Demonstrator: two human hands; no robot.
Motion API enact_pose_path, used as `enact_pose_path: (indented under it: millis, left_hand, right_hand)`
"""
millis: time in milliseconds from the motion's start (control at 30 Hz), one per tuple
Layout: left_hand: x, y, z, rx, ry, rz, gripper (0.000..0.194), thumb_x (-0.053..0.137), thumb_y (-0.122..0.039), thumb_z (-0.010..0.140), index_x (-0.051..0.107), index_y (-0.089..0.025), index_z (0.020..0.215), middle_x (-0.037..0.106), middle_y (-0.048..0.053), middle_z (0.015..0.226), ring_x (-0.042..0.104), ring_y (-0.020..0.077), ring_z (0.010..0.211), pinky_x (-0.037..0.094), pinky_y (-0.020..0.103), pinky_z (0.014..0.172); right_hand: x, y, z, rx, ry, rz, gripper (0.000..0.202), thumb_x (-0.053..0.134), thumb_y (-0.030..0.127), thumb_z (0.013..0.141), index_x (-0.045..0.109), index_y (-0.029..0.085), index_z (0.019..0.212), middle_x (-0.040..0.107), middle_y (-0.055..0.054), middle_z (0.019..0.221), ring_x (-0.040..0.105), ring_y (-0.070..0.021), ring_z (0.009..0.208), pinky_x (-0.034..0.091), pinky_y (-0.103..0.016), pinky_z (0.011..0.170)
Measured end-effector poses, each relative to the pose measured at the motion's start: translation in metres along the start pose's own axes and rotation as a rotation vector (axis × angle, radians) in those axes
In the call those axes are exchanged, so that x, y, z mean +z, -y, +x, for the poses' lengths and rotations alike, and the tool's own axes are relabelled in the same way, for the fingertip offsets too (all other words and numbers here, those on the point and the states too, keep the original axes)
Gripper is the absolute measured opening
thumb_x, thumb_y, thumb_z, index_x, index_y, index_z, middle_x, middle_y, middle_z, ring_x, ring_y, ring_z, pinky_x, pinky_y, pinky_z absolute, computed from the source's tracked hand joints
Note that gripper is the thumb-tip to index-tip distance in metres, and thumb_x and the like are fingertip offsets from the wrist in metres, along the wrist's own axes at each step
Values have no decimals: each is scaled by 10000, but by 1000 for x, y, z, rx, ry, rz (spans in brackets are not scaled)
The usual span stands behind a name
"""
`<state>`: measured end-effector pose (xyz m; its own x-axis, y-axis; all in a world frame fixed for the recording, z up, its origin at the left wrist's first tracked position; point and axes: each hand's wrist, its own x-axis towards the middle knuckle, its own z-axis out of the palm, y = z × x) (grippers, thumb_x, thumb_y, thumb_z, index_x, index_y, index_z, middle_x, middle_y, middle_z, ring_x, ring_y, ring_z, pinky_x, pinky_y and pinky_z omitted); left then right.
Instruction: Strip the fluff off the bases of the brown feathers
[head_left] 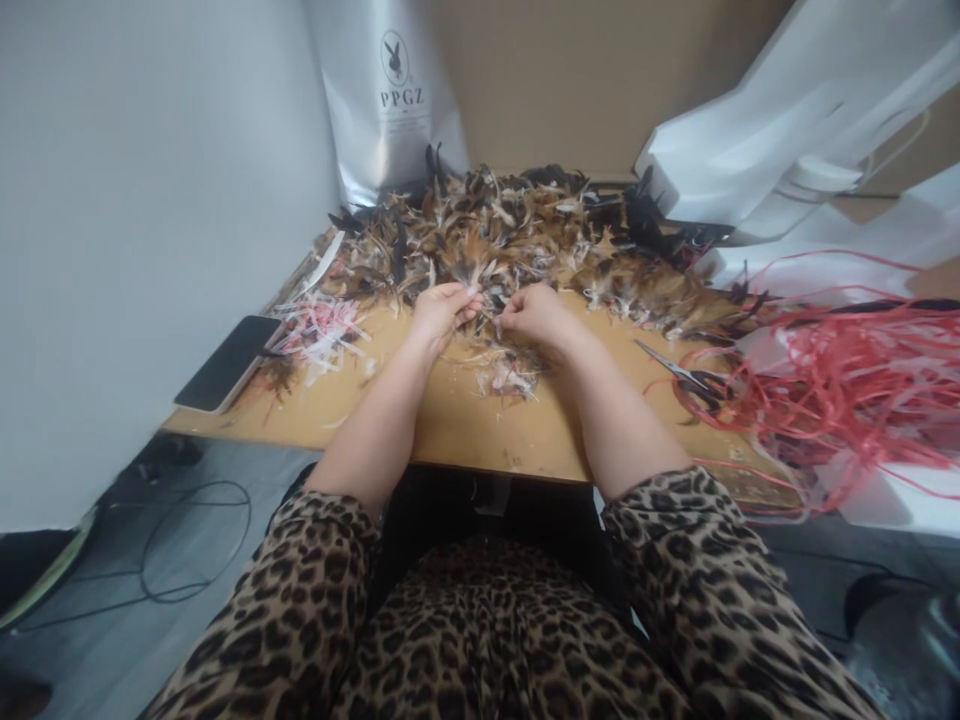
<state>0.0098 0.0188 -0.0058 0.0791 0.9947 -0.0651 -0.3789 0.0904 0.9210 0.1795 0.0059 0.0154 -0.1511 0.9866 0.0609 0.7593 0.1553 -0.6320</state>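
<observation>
My left hand (pixel 444 312) pinches the base of a small bunch of brown feathers (pixel 472 262), whose tips fan away from me. Close to its right, my right hand (pixel 546 318) has its thumb and fingers pressed together, and what they hold is too small to make out. Beyond both hands spreads a big pile of brown and black feathers (pixel 525 215) across the back of the wooden table (pixel 495 440). Under and in front of my hands lie loose feather scraps and bits of pink and white strip (pixel 510 378).
Scissors (pixel 686 378) lie to the right, beside a tangled heap of red strips (pixel 855 390). A phone (pixel 229 365) rests at the left edge near pink and white strip scraps (pixel 322 325). A silver bag (pixel 390 110) stands behind; white bags (pixel 750 140) are at right.
</observation>
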Motion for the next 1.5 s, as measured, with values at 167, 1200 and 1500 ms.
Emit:
enact_pose_path:
  millis: [167, 1200, 1500]
  left_hand:
    - [2, -3, -2, 13, -16, -1, 112, 735, -151, 710, 645, -86, 696, 660, 16, 614, 568, 23, 491, 459, 115, 507]
    - [1, -11, -8, 80, 98, 55, 243, 791, -246, 645, 590, -111, 667, 729, 75, 893, 636, 58, 608, 478, 142, 527]
    - [1, -7, -5, 175, 163, 280, 282, 820, -345, 595, 673, -116, 669, 649, 23, 581, 485, 36, 435, 355, 159, 434]
  right_hand:
    - [15, 8, -1, -99, -90, -201, 160, 598, 285, 726, 700, 185, 798, 692, -50, 795, 597, -173, 749, 421, -273, 694]
    - [6, 7, -5, -91, 161, 665, 81, 651, 189, 631, 607, 145, 683, 572, 37, 487, 472, -67, 427, 375, -195, 463]
    - [7, 6, -4, -69, 187, 694, 95, 681, 187, 612, 600, 150, 644, 592, 41, 510, 456, -52, 415, 365, -188, 441]
